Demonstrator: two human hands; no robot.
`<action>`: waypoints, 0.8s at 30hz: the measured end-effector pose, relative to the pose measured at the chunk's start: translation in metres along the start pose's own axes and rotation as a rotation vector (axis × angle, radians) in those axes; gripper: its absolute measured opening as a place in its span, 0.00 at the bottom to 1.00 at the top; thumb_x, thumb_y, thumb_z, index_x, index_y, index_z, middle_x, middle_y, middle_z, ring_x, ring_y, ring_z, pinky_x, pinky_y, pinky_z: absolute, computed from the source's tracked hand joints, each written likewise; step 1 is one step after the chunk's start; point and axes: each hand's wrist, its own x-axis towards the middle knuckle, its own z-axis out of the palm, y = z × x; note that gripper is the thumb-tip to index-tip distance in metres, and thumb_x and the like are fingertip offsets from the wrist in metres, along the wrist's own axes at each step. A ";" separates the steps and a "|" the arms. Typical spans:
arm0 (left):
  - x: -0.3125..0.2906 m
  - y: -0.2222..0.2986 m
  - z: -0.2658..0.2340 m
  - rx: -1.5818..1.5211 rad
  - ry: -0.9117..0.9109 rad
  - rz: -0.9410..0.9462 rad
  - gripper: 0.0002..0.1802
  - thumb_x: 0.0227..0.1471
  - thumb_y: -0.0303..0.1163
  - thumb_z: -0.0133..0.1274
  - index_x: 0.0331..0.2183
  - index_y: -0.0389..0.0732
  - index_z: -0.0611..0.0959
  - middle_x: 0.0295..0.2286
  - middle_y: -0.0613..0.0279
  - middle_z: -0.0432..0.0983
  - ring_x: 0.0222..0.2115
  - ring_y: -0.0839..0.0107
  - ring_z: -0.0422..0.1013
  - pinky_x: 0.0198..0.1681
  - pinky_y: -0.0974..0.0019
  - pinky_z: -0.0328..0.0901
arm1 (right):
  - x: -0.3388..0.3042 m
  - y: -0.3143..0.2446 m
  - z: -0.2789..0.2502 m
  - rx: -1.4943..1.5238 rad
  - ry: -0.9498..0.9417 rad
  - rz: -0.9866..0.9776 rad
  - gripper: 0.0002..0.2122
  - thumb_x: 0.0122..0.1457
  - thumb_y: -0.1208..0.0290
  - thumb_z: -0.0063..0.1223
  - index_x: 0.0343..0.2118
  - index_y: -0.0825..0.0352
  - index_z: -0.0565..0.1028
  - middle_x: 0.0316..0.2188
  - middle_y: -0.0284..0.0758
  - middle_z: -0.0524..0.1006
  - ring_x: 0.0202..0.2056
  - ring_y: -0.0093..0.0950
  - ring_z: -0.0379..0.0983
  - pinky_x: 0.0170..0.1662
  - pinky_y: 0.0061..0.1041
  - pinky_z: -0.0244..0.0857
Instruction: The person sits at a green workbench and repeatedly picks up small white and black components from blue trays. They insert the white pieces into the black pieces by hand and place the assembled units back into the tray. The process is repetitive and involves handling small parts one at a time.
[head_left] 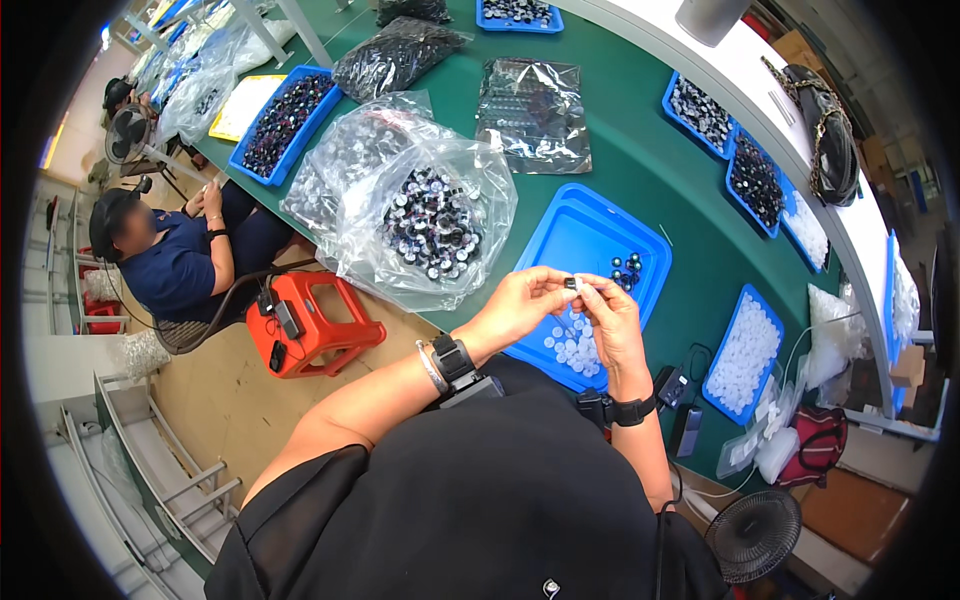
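Note:
Over the blue tray (545, 240), my left hand (525, 308) and my right hand (614, 330) meet at the fingertips. My left hand pinches a small black part (571, 283). The right thumb and fingers close against its side with something pale, too small to name. Below my hands, round white discs (575, 345) lie loose in the tray's near end. A few dark, shiny round pieces (627, 270) sit at its right side. To the left, an open clear plastic bag (480, 180) holds many black parts with clear tops (432, 225).
A blue tray of white pieces (743, 355) stands at the right. Behind are a flat dark plastic package (535, 115) and a blue bin of dark parts (290, 125). A red stool (340, 320) and a seated co-worker (180, 260) are at left; a black fan (755, 535) stands lower right.

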 end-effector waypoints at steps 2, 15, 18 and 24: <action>0.000 -0.003 0.000 0.023 0.003 0.024 0.14 0.54 0.29 0.53 0.42 0.32 0.76 0.35 0.59 0.77 0.34 0.75 0.72 0.39 0.71 0.68 | 0.000 0.001 0.001 0.001 0.003 -0.004 0.10 0.56 0.73 0.55 0.40 0.70 0.75 0.31 0.32 0.76 0.31 0.20 0.70 0.37 0.20 0.65; -0.003 -0.004 0.000 0.475 0.069 0.274 0.12 0.53 0.26 0.52 0.41 0.33 0.77 0.31 0.60 0.78 0.30 0.76 0.74 0.35 0.71 0.68 | -0.002 -0.005 0.008 -0.164 0.052 0.002 0.11 0.54 0.73 0.58 0.38 0.71 0.76 0.27 0.32 0.77 0.26 0.19 0.71 0.32 0.18 0.67; -0.001 -0.003 0.002 0.233 0.049 0.142 0.12 0.54 0.28 0.52 0.40 0.32 0.77 0.32 0.59 0.77 0.31 0.74 0.74 0.36 0.71 0.69 | -0.002 -0.005 0.010 -0.146 0.064 0.019 0.11 0.55 0.71 0.57 0.40 0.70 0.76 0.25 0.30 0.76 0.26 0.18 0.70 0.33 0.17 0.66; 0.002 -0.003 -0.003 -0.338 -0.069 -0.201 0.15 0.55 0.36 0.52 0.41 0.35 0.77 0.35 0.59 0.76 0.34 0.74 0.73 0.40 0.71 0.69 | -0.003 0.000 0.015 -0.230 0.050 -0.124 0.16 0.57 0.69 0.55 0.48 0.67 0.72 0.31 0.29 0.70 0.33 0.19 0.68 0.38 0.18 0.64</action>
